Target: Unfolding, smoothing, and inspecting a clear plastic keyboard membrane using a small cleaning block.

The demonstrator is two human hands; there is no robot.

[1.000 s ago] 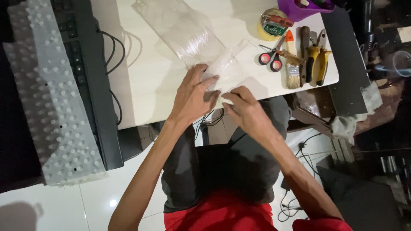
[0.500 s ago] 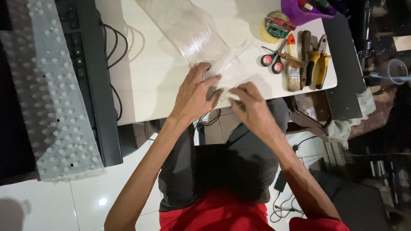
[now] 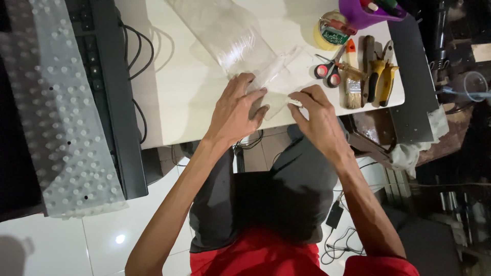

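The left hand (image 3: 236, 110) lies flat, fingers (image 3: 254, 94) spread narrow, pressing down the near end of a clear plastic sheet (image 3: 230, 41) on the table (image 3: 174, 97). The right hand (image 3: 317, 115), just beside it at 3 o'clock, pinches a small white bit (image 3: 295, 102) at the sheet's edge between thumb and forefinger. The sheet runs off toward 11 o'clock. At 2 o'clock lie red-handled scissors (image 3: 330, 69), a paintbrush (image 3: 352, 76), yellow-handled pliers (image 3: 382, 76), a yellow tape roll (image 3: 330, 33) with a green label and a purple cup (image 3: 365, 13). Bare tabletop opens at 9 o'clock, up to a black keyboard (image 3: 110, 92) and a strip of bubble wrap (image 3: 66, 117); the table's near edge passes right under the wrists
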